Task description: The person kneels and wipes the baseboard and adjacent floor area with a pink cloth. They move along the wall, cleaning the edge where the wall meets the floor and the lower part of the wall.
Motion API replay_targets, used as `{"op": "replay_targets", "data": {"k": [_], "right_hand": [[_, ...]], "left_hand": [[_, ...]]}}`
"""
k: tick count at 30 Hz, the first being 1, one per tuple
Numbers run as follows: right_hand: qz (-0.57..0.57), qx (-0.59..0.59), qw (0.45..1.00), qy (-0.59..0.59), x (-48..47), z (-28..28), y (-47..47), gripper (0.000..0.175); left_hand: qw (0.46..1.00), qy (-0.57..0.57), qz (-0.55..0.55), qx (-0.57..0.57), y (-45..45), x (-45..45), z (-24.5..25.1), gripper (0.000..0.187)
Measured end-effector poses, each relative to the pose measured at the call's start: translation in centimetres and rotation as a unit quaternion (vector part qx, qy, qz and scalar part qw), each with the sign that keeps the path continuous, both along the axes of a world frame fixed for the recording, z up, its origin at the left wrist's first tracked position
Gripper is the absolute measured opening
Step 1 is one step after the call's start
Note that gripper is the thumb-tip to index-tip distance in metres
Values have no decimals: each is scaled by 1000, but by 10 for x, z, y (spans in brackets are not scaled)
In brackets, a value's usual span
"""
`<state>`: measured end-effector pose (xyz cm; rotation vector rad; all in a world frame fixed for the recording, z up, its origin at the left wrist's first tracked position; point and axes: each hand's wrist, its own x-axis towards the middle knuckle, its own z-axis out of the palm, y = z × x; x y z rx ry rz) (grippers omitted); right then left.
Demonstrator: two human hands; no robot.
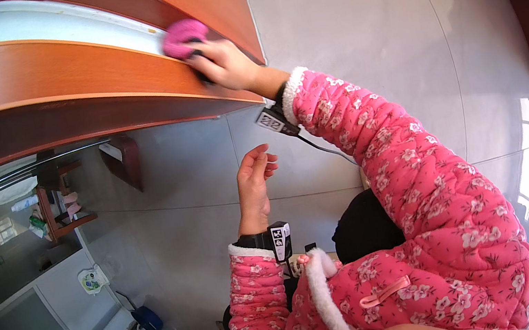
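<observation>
My right hand [224, 64] reaches up to a wooden shelf unit and grips a bright pink cloth or pad [184, 37], slightly blurred. The pink item rests at the edge of an orange-brown shelf board [69, 66], beside a pale inner surface [63, 25]. Something dark shows between my fingers; what it is I cannot tell. Lower down, my left hand [254, 180] hangs in front of me over the floor, its fingers loosely curled and holding nothing. Each wrist bears a dark strap with a small device.
A cable runs from the right wrist device [277, 120] beside my sleeve. Grey floor tiles [350, 19] lie around the shelf unit. At the left are a metal rail [48, 158] and a wooden rack with small items [56, 221]. A dark blue pan-like object [148, 321] stands lower left.
</observation>
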<state>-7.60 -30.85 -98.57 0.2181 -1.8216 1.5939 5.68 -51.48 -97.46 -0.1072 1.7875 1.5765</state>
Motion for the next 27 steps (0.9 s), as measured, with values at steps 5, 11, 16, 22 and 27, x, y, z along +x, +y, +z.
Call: {"op": "replay_targets", "data": {"k": [5,11,16,22,27], "right_hand": [[39,-37,866,-498,62,-171,23,33],[-54,-101,881,-459,30,-195,25,40],[58,-373,826,-418,41,-134,3,50],[-14,-155,981,-117,45,-85,12,19],[-154,19,971,-183,44,-150,26,23]], "left_hand": [[1000,-16,-16,4,-3,9,-13,25],[999,-18,-2,-27,-1,22,-25,25],[998,-49,1,-36,0,28,-34,26],[998,-60,-16,-28,14,29,-38,26],[999,-33,-12,-36,12,29,-35,26]]}}
